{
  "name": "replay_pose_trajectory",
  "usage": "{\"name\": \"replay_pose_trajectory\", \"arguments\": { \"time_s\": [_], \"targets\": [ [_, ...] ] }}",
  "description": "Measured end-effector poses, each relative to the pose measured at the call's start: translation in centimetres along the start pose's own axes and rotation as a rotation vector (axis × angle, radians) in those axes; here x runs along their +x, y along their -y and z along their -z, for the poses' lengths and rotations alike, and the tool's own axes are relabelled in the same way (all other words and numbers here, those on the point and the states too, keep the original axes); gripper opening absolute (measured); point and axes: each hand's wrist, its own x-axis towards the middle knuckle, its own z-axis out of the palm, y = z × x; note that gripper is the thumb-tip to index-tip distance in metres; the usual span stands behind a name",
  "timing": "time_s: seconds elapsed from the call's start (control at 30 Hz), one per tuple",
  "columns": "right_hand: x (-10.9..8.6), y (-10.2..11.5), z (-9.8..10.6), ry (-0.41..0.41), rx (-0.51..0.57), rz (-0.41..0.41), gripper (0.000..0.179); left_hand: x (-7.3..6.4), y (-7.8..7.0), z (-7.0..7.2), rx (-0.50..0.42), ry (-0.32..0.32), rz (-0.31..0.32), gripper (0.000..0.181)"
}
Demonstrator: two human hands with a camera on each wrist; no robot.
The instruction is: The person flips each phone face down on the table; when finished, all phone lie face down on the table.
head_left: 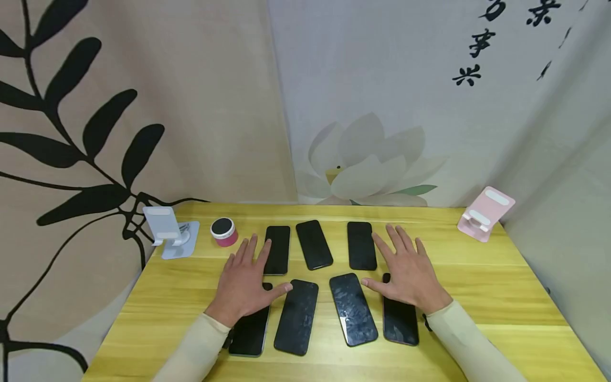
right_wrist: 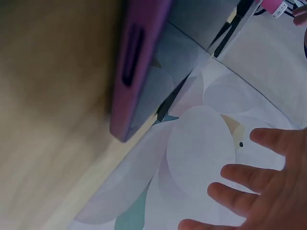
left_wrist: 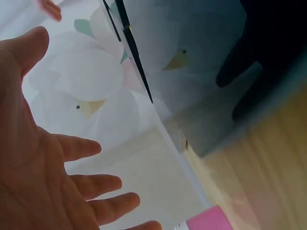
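Observation:
Several dark smartphones lie screen up in two rows on the wooden table. My left hand (head_left: 244, 281), fingers spread, is held over the near left phone (head_left: 250, 331), partly hiding it. Close to its fingertips lies the back left phone (head_left: 277, 250). My right hand (head_left: 408, 273), also spread, partly covers the near right phone (head_left: 400, 318); its fingertips are by the back right phone (head_left: 361, 245). Between the hands lie three others: a back middle phone (head_left: 314, 244), a plain black phone (head_left: 296, 318) and a smudged phone (head_left: 353, 310). Both wrist views show straight fingers holding nothing.
A pale blue phone stand (head_left: 167, 233) stands at the table's back left, beside a pink jar (head_left: 224, 232) with a dark lid top. A pink phone stand (head_left: 486, 214) stands at the back right corner. Printed curtains (head_left: 215, 106) hang behind the wooden table (head_left: 515, 297).

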Motion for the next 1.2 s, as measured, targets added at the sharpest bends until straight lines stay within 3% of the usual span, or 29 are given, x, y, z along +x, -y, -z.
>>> {"name": "replay_pose_trajectory", "arguments": {
  "time_s": [0.23, 0.6, 0.83, 1.2],
  "targets": [
    [-0.6, 0.2, 0.3, -0.043, 0.053, 0.005, 0.104, -0.3, -1.4, -0.1, -0.045, -0.028, -0.006, 0.115],
    [-2.1, 0.5, 0.6, 0.018, 0.242, -0.062, 0.094, -0.2, -4.0, 0.2, -0.198, 0.003, 0.0, 0.097],
    [-3.3, 0.4, 1.3, 0.112, 0.343, -0.125, 0.091, -0.4, -5.9, -0.1, -0.338, 0.051, -0.022, 0.084],
    [-4.7, 0.0, 1.8, 0.133, 0.521, -0.185, 0.068, 0.2, -9.1, -1.0, -0.581, 0.121, -0.138, 0.07]
  ]
}}
